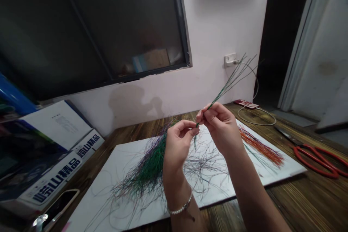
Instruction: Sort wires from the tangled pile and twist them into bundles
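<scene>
A small bundle of thin green wires (pixel 227 86) is pinched in my right hand (pixel 219 123), its long ends fanning up to the right. Close beside it, my left hand (pixel 179 141) has thumb and index finger closed on the lower part of the same bundle, and short ends hang below the fingertips. Under and left of my hands lies a large tangled heap of green and purple wires (pixel 150 165) on a white board (pixel 108 166). Loose dark strands (pixel 202 165) spread between my forearms. An orange bunch of wires (pixel 261 146) rests on the board's right side.
Red-handled scissors (pixel 317 154) lie on the wooden table (pixel 312 195) at right. Behind them are a red-and-white device (pixel 246 104) and a cable running to a wall socket (pixel 230 60). Boxes (pixel 59 125) and a phone (pixel 58 206) stand or lie at left.
</scene>
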{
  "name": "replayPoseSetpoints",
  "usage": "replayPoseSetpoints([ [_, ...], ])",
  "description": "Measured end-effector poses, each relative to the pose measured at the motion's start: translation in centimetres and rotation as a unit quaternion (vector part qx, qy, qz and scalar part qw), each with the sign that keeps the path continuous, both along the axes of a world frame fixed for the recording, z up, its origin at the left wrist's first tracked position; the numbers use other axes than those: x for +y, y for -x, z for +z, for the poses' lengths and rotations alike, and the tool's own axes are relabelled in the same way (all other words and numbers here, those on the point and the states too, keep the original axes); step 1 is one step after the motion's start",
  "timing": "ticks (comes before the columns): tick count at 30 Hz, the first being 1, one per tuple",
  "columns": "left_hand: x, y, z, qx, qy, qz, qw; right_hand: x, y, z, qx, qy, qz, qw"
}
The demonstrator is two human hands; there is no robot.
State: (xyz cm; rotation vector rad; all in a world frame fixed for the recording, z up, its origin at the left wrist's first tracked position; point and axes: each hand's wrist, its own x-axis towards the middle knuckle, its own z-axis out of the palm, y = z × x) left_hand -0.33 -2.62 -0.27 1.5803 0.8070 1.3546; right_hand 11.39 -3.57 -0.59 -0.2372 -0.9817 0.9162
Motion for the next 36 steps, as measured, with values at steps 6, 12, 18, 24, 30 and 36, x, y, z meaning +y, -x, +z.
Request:
replayPoseSetpoints([
  [6,-0.1,0.4,0.0,0.021,0.02,-0.032,0.999,0.2,0.0,-0.1,0.006,0.034,0.015,0.999],
  [12,0.5,0.2,-0.4,0.1,0.013,-0.018,0.995,1.2,-0.5,-0.6,-0.034,0.096,-0.032,0.994],
  [18,2.7,0.1,-2.1,0.231,-0.002,0.05,0.972,2.5,-4.9,-1.9,-0.199,0.192,-0.221,0.935],
  [24,6.9,1.9,-5.0,0.355,0.076,0.165,0.917,2.9,-11.9,-5.3,-0.3,0.325,-0.368,0.818],
  [30,8.2,2.9,-6.1,0.409,0.112,0.223,0.878,2.6,-14.6,-7.3,-0.32,0.409,-0.438,0.734],
  [36,8.4,1.0,-6.4,0.437,0.113,0.21,0.867,3.5,-15.9,-10.0,-0.342,0.48,-0.441,0.677],
])
